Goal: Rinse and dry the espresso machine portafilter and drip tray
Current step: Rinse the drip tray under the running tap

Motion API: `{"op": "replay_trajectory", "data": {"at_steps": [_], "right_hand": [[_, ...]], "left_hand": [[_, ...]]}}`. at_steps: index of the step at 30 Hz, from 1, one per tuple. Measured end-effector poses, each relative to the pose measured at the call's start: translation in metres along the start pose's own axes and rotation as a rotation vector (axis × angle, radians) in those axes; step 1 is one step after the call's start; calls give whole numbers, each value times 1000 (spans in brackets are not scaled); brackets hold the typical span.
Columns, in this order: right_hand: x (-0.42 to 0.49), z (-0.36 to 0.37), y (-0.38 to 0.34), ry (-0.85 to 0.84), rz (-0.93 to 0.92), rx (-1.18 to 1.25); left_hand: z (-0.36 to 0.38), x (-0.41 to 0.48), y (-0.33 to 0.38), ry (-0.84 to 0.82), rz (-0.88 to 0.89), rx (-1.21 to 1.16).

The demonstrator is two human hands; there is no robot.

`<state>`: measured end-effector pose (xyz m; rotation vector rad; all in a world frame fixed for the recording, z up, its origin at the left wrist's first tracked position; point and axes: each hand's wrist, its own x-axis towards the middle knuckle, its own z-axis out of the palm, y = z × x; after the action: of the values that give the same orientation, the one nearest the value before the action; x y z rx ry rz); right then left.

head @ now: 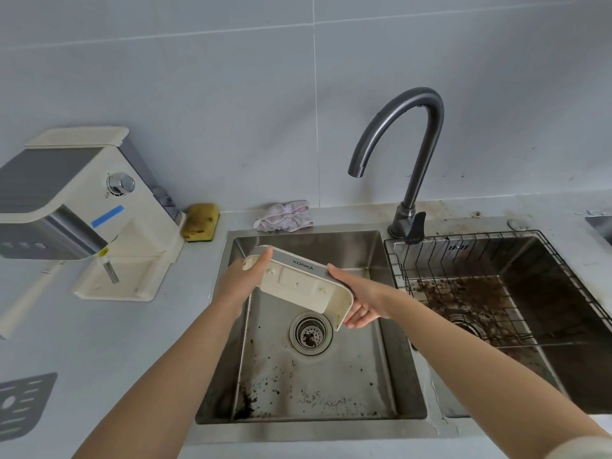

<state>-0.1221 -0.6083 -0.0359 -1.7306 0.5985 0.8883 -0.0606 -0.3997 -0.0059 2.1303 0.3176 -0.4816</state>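
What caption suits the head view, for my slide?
Both hands hold the drip tray tilted over the sink.

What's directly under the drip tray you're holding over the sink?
Under the tilted drip tray lies the left basin's floor, with the drain strainer and dark coffee specks toward the front. The floor straight behind the tray is hidden.

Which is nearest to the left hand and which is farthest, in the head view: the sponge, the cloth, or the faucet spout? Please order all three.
From the left hand:
1. Cloth, behind the sink, slightly right.
2. Sponge, back left, beside the machine.
3. Faucet spout, high up to the right.
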Motion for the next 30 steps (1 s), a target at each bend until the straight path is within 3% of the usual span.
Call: {"op": "replay_trajectory", "data": {"at_steps": [9,14,19,26,30], "right_hand": [[14,4,-9,-23,11,-34],[27,-2,-9,51,-16,-35],[43,-6,-8,138,-78,-13],[60,0,-5,93,-394,36],[73,3,-1,173,-538,18]], "left_hand": [[5,7,-3,-19,-63,-252],[4,16,-9,-151,-244,-275],[0,22,-15,-291,-206,-434],[4,45,-30,-408,-188,-897],[6,58,-38,-390,-223,-1107]]}}
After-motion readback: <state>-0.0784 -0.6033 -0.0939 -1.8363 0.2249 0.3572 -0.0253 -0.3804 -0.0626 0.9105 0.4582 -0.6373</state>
